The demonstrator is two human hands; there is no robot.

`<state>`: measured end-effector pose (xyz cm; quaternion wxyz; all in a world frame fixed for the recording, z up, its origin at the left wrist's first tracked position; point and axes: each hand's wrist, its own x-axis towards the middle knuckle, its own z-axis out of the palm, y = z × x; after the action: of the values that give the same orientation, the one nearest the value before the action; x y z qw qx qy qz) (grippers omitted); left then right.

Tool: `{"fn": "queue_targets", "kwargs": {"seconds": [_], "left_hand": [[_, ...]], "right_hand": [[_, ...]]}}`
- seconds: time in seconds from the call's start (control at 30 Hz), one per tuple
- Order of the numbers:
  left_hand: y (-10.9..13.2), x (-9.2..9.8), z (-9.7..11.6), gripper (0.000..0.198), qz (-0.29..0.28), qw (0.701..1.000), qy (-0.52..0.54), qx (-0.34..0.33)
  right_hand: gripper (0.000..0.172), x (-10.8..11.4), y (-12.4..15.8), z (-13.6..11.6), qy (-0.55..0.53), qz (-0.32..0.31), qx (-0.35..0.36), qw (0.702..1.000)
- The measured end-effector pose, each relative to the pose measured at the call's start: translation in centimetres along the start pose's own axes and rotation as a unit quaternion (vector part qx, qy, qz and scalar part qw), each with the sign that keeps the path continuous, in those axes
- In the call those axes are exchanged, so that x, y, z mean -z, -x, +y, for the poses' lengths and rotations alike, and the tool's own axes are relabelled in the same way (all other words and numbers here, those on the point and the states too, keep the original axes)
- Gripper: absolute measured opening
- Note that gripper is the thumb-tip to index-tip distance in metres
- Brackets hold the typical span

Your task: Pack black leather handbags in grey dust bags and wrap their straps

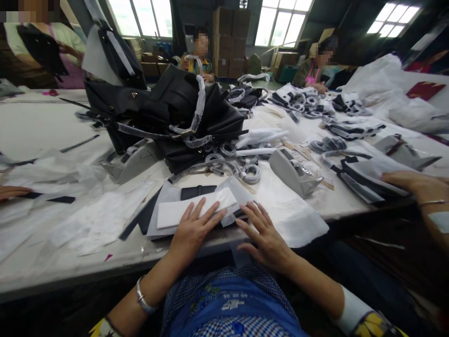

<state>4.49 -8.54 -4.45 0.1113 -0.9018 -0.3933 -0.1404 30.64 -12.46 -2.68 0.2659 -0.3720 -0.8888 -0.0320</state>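
Note:
My left hand (192, 230) lies flat with its fingers spread on a white foam sheet (196, 208) near the table's front edge. That sheet rests on a grey plastic wrap (231, 185) that covers a black strap piece (197, 191). My right hand (264, 232) is beside it, fingers stretched out, pressing the right end of the wrapped piece. Neither hand holds anything.
A pile of black handbags (168, 112) stands behind. Grey tape dispensers (293, 173) (131, 161) sit either side. Wrapped straps (245, 171), tissue paper (98, 220) and plastic litter the white table (42, 126). Co-workers' hands (407, 180) (12, 191) rest at the right and left; other people sit at the far side.

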Motion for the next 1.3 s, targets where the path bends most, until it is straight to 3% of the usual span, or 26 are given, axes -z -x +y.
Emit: {"fn": "queue_targets", "kwargs": {"seconds": [0.1, 0.2, 0.37, 0.5, 0.67, 0.8, 0.97, 1.1, 1.3], "left_hand": [[0.0, 0.0, 0.2, 0.065, 0.005, 1.0, 0.0, 0.006], [-0.1, 0.1, 0.4, 0.068, 0.004, 1.0, 0.007, 0.016], [-0.3, 1.3, 0.6, 0.078, -0.027, 0.998, 0.054, 0.031], [-0.5, 2.2, 0.8, 0.068, -0.05, 0.995, 0.09, 0.02], [-0.3, 1.4, 1.3, 0.058, -0.01, 0.998, 0.058, 0.031], [0.0, 0.5, 1.3, 0.059, 0.016, 0.999, 0.035, 0.027], [-0.1, 0.6, 1.2, 0.058, 0.018, 0.999, 0.024, 0.022], [-0.1, 0.6, 1.2, 0.059, 0.014, 0.999, 0.022, 0.025], [0.1, -0.1, 1.4, 0.051, 0.027, 0.999, 0.002, 0.032]], "right_hand": [[0.044, -0.9, -2.4, 0.9, -0.004, 0.086, 0.004, 0.996], [0.027, -2.1, -3.4, 2.0, -0.063, 0.118, 0.057, 0.989], [0.026, -3.8, -2.0, 2.2, -0.106, 0.144, 0.049, 0.983], [0.037, -3.0, -0.9, 1.5, -0.079, 0.112, 0.058, 0.989], [0.054, -1.2, 3.5, -0.2, -0.017, 0.014, 0.065, 0.998], [0.057, -2.9, 7.0, -1.4, 0.025, -0.028, 0.043, 0.998], [0.04, -5.4, 6.4, -0.8, 0.004, 0.047, 0.078, 0.996], [0.03, -4.7, 4.5, -1.2, -0.086, 0.093, 0.096, 0.987], [0.027, -3.1, 4.4, -4.4, -0.155, 0.089, 0.083, 0.98]]}}
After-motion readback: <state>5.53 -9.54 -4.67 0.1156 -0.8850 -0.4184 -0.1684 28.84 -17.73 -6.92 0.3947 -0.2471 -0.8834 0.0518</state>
